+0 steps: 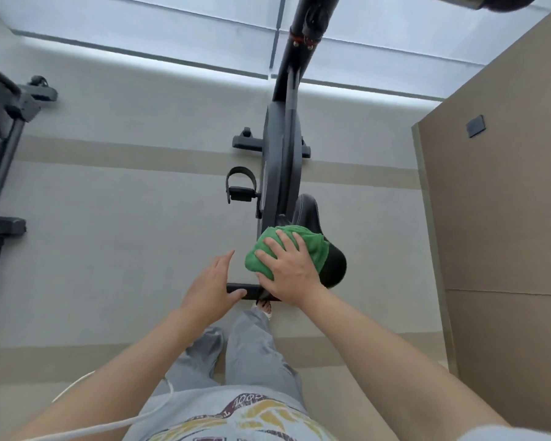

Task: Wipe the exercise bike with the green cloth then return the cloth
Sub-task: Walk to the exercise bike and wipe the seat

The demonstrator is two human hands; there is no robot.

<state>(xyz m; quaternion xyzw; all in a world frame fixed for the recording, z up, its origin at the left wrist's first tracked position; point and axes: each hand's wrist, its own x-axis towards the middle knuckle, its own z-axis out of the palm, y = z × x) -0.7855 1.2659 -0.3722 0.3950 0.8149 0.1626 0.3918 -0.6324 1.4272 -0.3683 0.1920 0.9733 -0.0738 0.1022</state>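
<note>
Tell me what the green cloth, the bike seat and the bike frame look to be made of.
Green cloth: soft napped fabric, probably microfibre or terry; it bunches in folds under the right hand.
Bike seat: black padded cover, likely vinyl or leather-look; smooth with a slight sheen and a pale stitched seam.
Bike frame: dark grey, matte; rigid tube and housing, probably painted metal with plastic covers.
</note>
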